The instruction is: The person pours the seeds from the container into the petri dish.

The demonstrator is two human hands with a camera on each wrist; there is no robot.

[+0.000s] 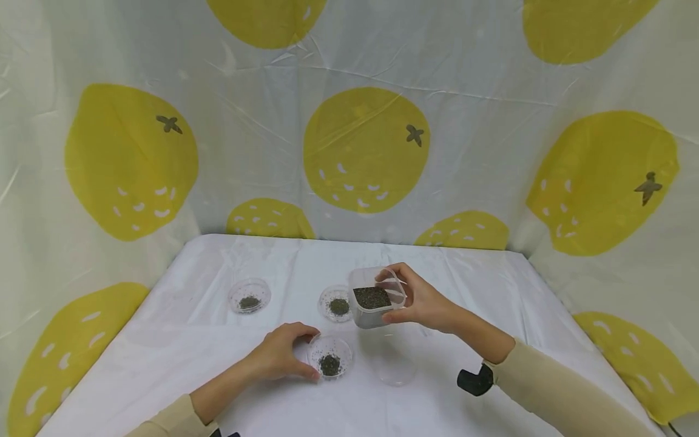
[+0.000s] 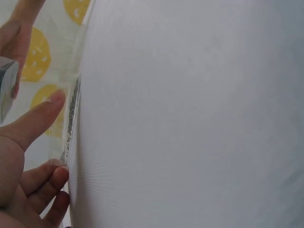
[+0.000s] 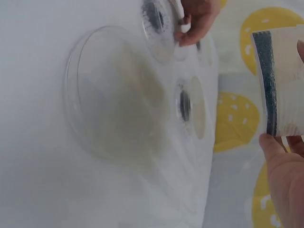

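Note:
Between the thumb and fingers of my left hand (image 1: 281, 353) is the edge of a clear petri dish (image 1: 342, 347), which stands on the table. Dark green flakes (image 1: 330, 365) lie heaped inside that dish. My right hand (image 1: 426, 301) grips a clear square plastic container (image 1: 370, 319) by its side, raised above the table and tilted. Dark flakes (image 1: 372, 297) fill part of the container. In the right wrist view the container (image 3: 266, 80) is seen from its side, with some fingers hidden behind it. A bare round clear dish (image 3: 78, 90) sits below the right hand.
Two more petri dishes with small heaps of flakes stand farther back, one at the left (image 1: 256, 283) and one behind the container (image 1: 327, 297). A white cloth (image 1: 480, 285) covers the table. Lemon-printed curtains (image 1: 480, 121) close off the back and sides.

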